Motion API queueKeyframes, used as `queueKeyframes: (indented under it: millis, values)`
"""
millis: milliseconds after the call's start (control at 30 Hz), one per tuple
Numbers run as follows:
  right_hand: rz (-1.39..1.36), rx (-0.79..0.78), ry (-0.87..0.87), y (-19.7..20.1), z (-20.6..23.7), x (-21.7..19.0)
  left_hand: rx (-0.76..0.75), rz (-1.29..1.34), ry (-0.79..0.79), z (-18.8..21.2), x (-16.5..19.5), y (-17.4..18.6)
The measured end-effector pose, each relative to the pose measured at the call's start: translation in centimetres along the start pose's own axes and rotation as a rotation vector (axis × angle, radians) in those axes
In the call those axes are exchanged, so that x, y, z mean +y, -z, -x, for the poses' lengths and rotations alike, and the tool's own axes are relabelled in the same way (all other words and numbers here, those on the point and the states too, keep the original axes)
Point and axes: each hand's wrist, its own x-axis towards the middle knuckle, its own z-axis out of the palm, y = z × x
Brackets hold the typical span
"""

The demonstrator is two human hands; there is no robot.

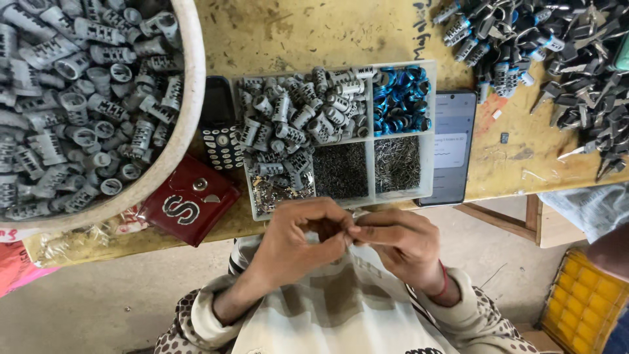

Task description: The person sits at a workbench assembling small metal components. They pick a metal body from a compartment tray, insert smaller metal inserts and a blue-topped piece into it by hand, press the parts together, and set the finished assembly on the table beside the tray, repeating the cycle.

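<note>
The left hand (298, 239) curls nearly shut, fingertips pinched against those of the right hand (400, 239), which is likewise pinched together. What small part they grip is hidden. Both hover just below the divided tray (429, 131) of grey cylinders (295, 115) on the surface (314, 33).

Left hand (295, 239), right hand (400, 239) fingertips pinched together below compartment tray (432, 131)
</note>
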Motion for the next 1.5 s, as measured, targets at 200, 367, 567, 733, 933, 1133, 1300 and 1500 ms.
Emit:
queueKeyframes:
  millis: [200,367,567,733,933,1133,1300,1500]
  values:
    - [-0.263,0.013,-0.370,1.1,-2.0,-0.4,-0.044,0.269,0.156,1.0,-0.3,0.1]
    - [0.388,0.128,-0.264,-0.4,-6.9,-1.0,-0.027,0.220,0.101,1.3,-0.7,0.0]
    - [0.552,0.162,-0.078,-2.5,-11.2,-0.5,-0.045,0.059,-0.051,1.6,-0.7,-0.1]
    - [-0.464,0.180,-0.612,0.4,-7.5,-0.7,-0.013,0.197,-0.071,1.1,-0.8,0.1]
    - [0.162,-0.016,-0.233,0.6,-3.1,-2.0,0.141,0.179,0.156,0.8,-0.6,-0.8]
    - [0.309,-0.042,-0.156,0.6,-3.4,-3.0,0.220,0.055,0.103,1.1,0.4,-0.9]
    - [0.330,-0.007,-0.090,0.3,-3.3,-3.0,0.226,0.077,0.137,1.1,0.1,-0.9]
    - [0.253,-0.007,-0.110,0.4,-3.1,-3.0,0.183,0.033,0.110,1.0,-0.2,-0.7]
